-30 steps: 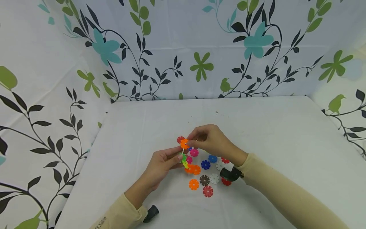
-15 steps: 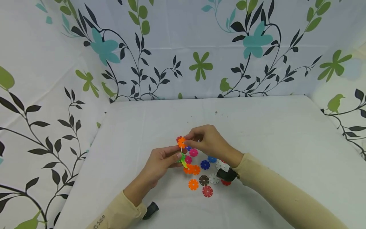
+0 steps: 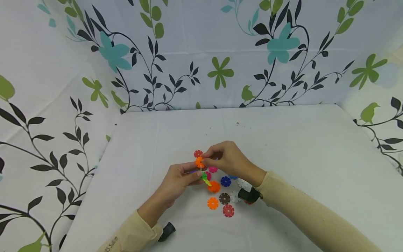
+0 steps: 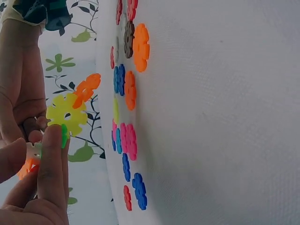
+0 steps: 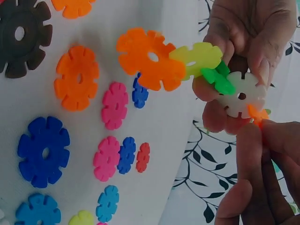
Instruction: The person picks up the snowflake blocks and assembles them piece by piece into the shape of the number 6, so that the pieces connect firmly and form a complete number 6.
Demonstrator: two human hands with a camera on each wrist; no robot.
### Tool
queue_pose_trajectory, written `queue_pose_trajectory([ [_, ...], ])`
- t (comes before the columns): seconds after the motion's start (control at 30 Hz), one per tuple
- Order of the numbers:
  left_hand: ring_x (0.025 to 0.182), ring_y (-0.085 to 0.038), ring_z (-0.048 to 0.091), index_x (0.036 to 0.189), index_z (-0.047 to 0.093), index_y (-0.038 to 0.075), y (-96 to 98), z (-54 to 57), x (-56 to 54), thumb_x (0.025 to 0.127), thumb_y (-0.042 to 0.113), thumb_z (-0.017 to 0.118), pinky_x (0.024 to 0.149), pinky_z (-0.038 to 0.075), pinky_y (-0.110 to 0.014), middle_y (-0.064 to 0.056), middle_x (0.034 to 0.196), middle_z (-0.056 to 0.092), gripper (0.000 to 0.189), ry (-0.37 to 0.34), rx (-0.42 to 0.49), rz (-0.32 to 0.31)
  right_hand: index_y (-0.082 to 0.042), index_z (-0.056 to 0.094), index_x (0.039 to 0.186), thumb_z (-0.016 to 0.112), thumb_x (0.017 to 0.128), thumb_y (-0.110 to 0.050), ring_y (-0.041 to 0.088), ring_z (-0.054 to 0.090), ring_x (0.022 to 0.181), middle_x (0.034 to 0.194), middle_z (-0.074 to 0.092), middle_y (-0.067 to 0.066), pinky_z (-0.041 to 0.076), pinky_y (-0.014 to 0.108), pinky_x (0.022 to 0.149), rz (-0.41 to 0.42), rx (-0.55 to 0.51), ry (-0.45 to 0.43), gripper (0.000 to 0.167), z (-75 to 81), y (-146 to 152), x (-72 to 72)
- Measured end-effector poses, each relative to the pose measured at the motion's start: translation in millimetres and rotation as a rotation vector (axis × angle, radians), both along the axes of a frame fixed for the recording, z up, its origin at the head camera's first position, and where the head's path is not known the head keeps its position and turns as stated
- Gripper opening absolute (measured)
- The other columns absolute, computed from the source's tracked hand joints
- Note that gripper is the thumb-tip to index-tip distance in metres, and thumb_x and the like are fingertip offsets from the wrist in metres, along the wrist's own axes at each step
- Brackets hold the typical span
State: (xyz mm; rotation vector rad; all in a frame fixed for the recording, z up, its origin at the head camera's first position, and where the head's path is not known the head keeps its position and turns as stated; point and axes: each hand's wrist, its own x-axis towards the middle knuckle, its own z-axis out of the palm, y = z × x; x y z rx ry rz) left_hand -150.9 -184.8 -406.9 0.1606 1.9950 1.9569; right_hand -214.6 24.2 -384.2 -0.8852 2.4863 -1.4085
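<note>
In the middle of the table, both hands are on a short chain of notched plastic discs. The left hand (image 3: 179, 182) pinches the white disc (image 5: 241, 93) between thumb and fingers. From that disc run a green disc (image 5: 219, 78), a yellow disc (image 4: 67, 114) and an orange disc (image 5: 152, 58) at the chain's far end. The right hand (image 3: 230, 161) pinches another orange disc (image 3: 199, 162), which stands edge-on at the white disc's notched rim in the right wrist view. Fingers partly cover the place where these two meet.
Loose discs lie on the white table (image 3: 299, 147) under and in front of the hands, among them a dark blue disc (image 3: 225, 181), a brown disc (image 3: 225, 198) and a red disc (image 3: 228, 210). Behind the table hangs a leaf-patterned cloth (image 3: 189, 35).
The right hand has come down slightly with its orange disc, closer to the left hand. The chain's yellow end has swung a little to the right. The left hand stays nearly in place.
</note>
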Motion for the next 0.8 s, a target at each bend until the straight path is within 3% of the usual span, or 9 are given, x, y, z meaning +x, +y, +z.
queue_pose_trajectory([
  [0.27, 0.106, -0.031, 0.07, 0.137, 0.059, -0.002, -1.8, 0.7, -0.2, 0.104, 0.026, 0.06, 0.089, 0.057, -0.04, -0.019, 0.129, 0.066, 0.043, -0.084, 0.02, 0.045, -0.015, 0.08, 0.103, 0.073, 0.095, -0.026, 0.014, 0.068, 0.083, 0.094, 0.074, -0.01, 0.058, 0.032, 0.075, 0.023, -0.017, -0.041, 0.015, -7.8, 0.7, -1.5],
  [0.47, 0.097, -0.031, 0.073, 0.131, 0.061, -0.002, -1.9, -3.2, -0.6, 0.105, 0.021, 0.058, 0.079, 0.06, -0.04, -0.021, 0.121, 0.069, 0.035, -0.118, 0.002, 0.098, -0.017, 0.076, 0.119, 0.06, 0.102, -0.042, 0.019, 0.069, 0.094, 0.103, 0.074, -0.004, 0.056, 0.038, 0.082, -0.019, -0.002, -0.068, 0.034, -9.0, 5.2, -2.7],
  [0.67, 0.088, -0.03, 0.073, 0.129, 0.062, 0.0, -3.5, -1.7, -0.2, 0.103, 0.02, 0.056, 0.074, 0.061, -0.039, -0.017, 0.115, 0.071, 0.033, -0.171, -0.055, 0.211, -0.017, 0.071, 0.128, 0.056, 0.104, -0.038, 0.022, 0.07, 0.095, 0.106, 0.073, 0.001, 0.057, 0.048, 0.085, -0.083, -0.033, -0.08, 0.035, -12.5, 17.3, -11.1],
  [0.8, 0.092, -0.03, 0.072, 0.131, 0.061, 0.0, -7.1, -1.6, -0.4, 0.104, 0.02, 0.052, 0.074, 0.061, -0.041, -0.016, 0.114, 0.071, 0.035, -0.179, -0.022, 0.228, -0.014, 0.068, 0.132, 0.058, 0.103, -0.038, 0.023, 0.068, 0.099, 0.112, 0.072, 0.003, 0.058, 0.046, 0.082, -0.137, -0.006, -0.057, 0.038, -17.6, 28.4, -18.9],
])
